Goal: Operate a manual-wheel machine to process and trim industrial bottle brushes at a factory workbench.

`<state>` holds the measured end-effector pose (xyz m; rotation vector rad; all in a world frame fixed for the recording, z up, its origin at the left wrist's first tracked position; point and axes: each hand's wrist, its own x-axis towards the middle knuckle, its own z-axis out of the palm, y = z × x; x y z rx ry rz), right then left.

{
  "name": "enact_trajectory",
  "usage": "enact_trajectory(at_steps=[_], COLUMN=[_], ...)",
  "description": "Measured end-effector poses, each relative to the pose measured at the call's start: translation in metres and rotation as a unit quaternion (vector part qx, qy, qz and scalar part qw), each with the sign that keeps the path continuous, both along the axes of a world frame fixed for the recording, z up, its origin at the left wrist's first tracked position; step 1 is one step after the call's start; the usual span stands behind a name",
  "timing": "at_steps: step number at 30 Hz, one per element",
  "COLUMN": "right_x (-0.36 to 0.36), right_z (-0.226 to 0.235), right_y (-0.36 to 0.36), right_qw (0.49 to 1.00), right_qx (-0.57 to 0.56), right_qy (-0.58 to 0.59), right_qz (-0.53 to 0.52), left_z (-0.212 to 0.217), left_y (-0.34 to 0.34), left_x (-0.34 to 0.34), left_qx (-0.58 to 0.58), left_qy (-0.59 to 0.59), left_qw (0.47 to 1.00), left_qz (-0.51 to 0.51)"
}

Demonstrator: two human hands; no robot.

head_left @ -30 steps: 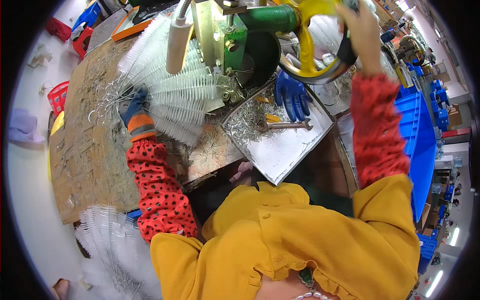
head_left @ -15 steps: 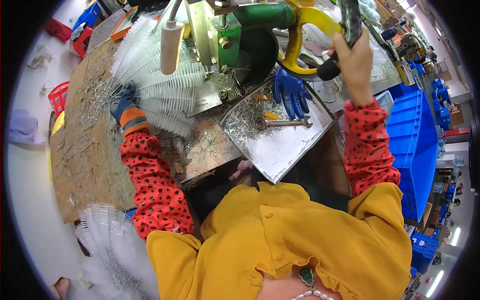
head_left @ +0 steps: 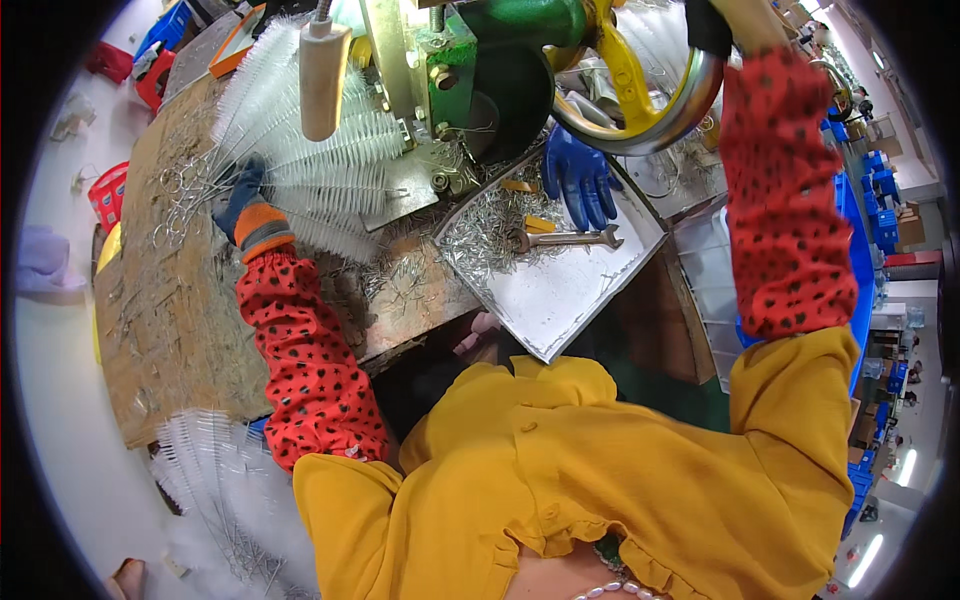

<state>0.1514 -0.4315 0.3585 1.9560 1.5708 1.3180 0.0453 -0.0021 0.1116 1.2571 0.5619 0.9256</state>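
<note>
A blue-grey glove with an orange cuff covers my left hand (head_left: 243,200), which is closed on the twisted wire stems of a fan of white-bristled bottle brushes (head_left: 335,150). Their wire loops (head_left: 180,205) stick out to its left over the board. My bare right hand (head_left: 757,22) is at the top edge, partly cut off by the frame, closed at the black handle (head_left: 708,30) of a yellow handwheel (head_left: 628,75). That wheel belongs to a green machine (head_left: 525,22), whose metal plates (head_left: 390,60) stand over the brush bristles.
A white tray (head_left: 555,310) holds many small metal pins, a wrench (head_left: 570,239) and a blue glove (head_left: 580,185). A lamp (head_left: 322,85) hangs above the brushes. More brushes (head_left: 215,470) lie at lower left. A clear bin (head_left: 705,285) stands beside my right sleeve.
My right hand has swung up and to the right with the handle, and the yellow wheel has turned. My left hand stays on the brushes, slightly shifted left in view.
</note>
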Motion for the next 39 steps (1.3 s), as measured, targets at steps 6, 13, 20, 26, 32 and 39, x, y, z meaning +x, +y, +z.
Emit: enact_trajectory(at_steps=[6, 13, 20, 26, 32, 39], right_x=[-0.083, -0.08, -0.074, -0.09, -0.102, -0.055], right_z=[-0.203, -0.129, -0.078, -0.146, -0.165, -0.067], right_y=[0.029, 0.026, 0.032, 0.034, 0.032, 0.014], right_qw=[0.672, 0.7, 0.748, 0.677, 0.624, 0.728], right_qx=[0.659, 0.595, 0.513, 0.625, 0.669, 0.44], right_qy=[0.334, 0.386, 0.388, 0.386, 0.404, 0.486], right_qz=[0.036, -0.077, -0.162, -0.043, 0.024, -0.2], left_z=[0.036, -0.014, 0.015, -0.026, -0.026, -0.057], left_y=[0.004, 0.048, 0.022, 0.008, -0.053, -0.008], left_x=[-0.057, -0.015, -0.035, -0.003, 0.009, 0.026], left_qx=[-0.017, -0.137, 0.044, -0.043, 0.051, -0.006], left_qy=[-0.042, 0.048, -0.042, -0.13, -0.233, -0.149], left_qw=[0.962, 0.951, 0.917, 0.975, 0.97, 0.985], left_qz=[-0.268, -0.275, -0.395, -0.176, -0.045, 0.082])
